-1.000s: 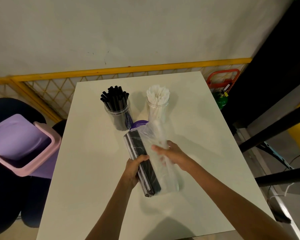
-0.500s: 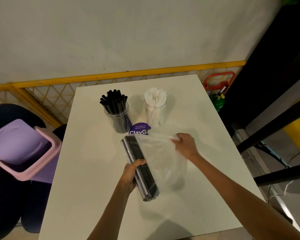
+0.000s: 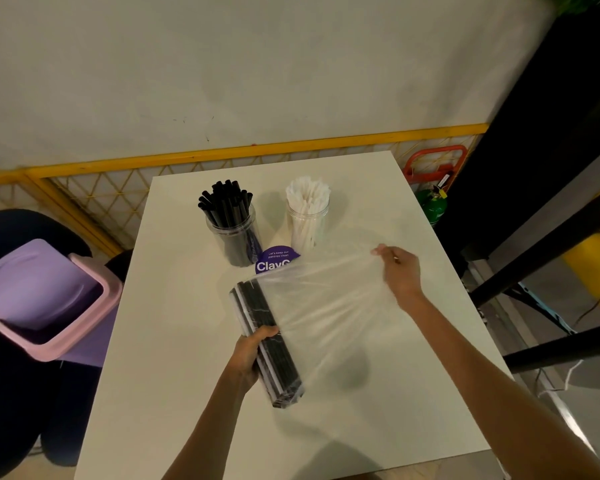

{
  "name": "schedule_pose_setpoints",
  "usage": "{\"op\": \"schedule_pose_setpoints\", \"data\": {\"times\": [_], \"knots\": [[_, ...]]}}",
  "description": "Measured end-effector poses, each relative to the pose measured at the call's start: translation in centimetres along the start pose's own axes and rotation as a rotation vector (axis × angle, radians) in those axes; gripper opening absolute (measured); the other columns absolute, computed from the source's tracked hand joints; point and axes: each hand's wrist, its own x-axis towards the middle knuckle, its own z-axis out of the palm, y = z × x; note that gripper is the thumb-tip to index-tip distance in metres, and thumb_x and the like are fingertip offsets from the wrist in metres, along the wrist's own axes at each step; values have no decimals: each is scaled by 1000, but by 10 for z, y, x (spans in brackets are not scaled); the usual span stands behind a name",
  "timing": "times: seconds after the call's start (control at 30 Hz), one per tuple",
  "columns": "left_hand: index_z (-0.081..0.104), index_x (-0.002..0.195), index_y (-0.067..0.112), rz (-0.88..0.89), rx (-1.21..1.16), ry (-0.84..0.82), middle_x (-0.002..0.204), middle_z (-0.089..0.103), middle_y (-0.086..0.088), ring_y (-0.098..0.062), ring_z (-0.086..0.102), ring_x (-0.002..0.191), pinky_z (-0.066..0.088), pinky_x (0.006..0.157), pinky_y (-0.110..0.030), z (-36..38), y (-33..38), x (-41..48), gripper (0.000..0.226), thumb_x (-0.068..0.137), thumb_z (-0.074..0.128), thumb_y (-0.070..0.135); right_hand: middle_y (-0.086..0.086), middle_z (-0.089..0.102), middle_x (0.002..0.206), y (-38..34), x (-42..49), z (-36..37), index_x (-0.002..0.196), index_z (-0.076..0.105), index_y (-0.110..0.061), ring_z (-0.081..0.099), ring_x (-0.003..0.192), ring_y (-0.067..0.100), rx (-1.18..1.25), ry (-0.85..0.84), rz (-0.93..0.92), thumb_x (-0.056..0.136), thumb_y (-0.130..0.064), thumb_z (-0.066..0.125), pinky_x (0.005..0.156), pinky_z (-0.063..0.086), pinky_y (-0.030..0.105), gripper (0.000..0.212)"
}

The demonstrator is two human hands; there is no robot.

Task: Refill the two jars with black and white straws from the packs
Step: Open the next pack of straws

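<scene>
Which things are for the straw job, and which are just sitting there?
For the job: left hand, pack of black straws, clear wrap, right hand, jar of black straws, jar of white straws.

Just there: purple sign, pink bin, green canister.

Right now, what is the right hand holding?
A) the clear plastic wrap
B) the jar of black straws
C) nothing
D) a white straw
A: the right hand pinches the clear plastic wrap, stretched sideways from the bundle of black straws that the left hand grips.
</scene>
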Motion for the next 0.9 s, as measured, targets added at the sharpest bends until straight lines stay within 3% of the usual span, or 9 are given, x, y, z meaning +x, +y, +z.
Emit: {"op": "schedule_pose_setpoints", "data": {"times": [0.07,0.2,0.37,0.43,0.5,0.57,0.67,0.77,0.9], "knots": [[56,98,6,-25,-1,24,86,62,-16,-29,60,77,50,63,-35,2,-3,5,23,78,67,6,-3,63,97,-12,0,-6,90,69,-9,56,82,7,8,-33,-34,97,-21,48,76,41,18,25],[55,113,2,-67,-3,49,92,65,-17,-30,62,83,51,66,-37,4,-8,20,33,82,66,9,2,45,65,-30,-17,1,78,66,-21,36,48,7,17,-248,22,96,-28,51,41,31,14,24],[47,124,1,-132,84,166,113,55,-14,-30,51,104,41,93,-44,10,-5,30,40,89,59,15,-8,34,45,-42,-27,25,84,66,-16,33,49,7,156,-422,139,95,-25,53,48,32,15,19],[42,130,5,-37,256,286,128,47,-13,-30,46,115,38,92,-38,15,2,26,46,90,58,21,-9,36,43,-42,-31,35,80,61,-15,34,46,5,242,-473,209,94,-20,54,47,31,15,16],[52,116,7,116,240,304,112,56,-12,-30,52,107,41,80,-31,20,15,19,29,91,59,19,-12,38,39,-41,-35,44,79,56,-14,35,39,2,309,-532,254,92,-16,56,44,30,14,14],[58,90,13,202,155,172,85,61,-5,-23,58,84,44,69,-27,31,30,1,13,92,57,25,-12,42,39,-42,-42,50,75,54,-14,40,36,1,321,-586,260,91,-14,58,41,32,14,17],[62,90,11,270,191,18,74,64,0,-13,60,66,50,66,-27,49,54,-21,35,89,55,45,-8,51,46,-42,-53,60,69,52,-12,52,46,3,305,-665,241,89,-13,61,52,45,15,21],[62,99,5,312,195,-27,82,65,-5,-12,60,65,53,64,-25,59,73,-29,43,84,61,46,5,66,74,-47,-61,67,81,63,-7,64,64,10,248,-694,207,88,-14,60,57,51,18,10],[62,87,11,284,123,-96,86,67,-4,-15,62,77,53,63,-20,56,91,-33,24,84,65,34,12,70,92,-56,-62,68,105,64,2,70,72,8,264,-712,201,90,-24,58,53,51,14,30]]}}
